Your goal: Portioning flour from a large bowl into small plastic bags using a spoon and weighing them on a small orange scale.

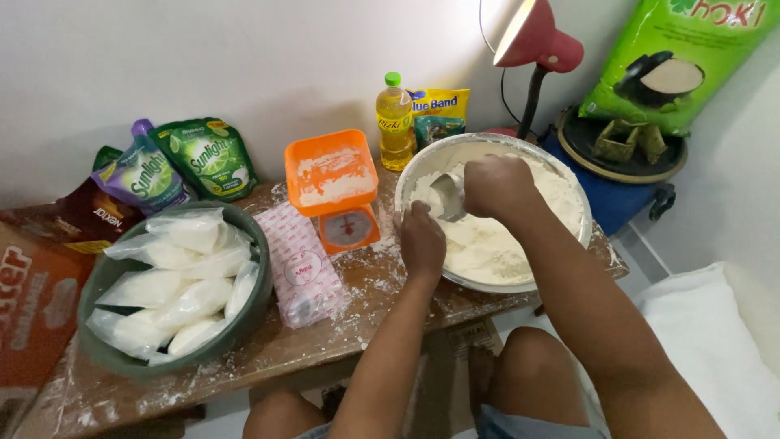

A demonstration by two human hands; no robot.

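Head view: my right hand (497,185) was fisted round metal scoop (448,197), dug into white flour in wide round steel bowl (496,213). Left hand (421,241) curled on bowl's near rim, steadying. Judged: lift scoop level, avoid spilling toward orange kitchen scale (333,189).

— We see white flour (487,244) in a silver metal bowl (581,213), and the kitchen scale (335,189) is orange.

— Yes, and we see a dark green basin (252,313) with clear bags of white powder (175,276). The lamp (540,36) is red, the oil bottle (394,122) yellow with green cap.
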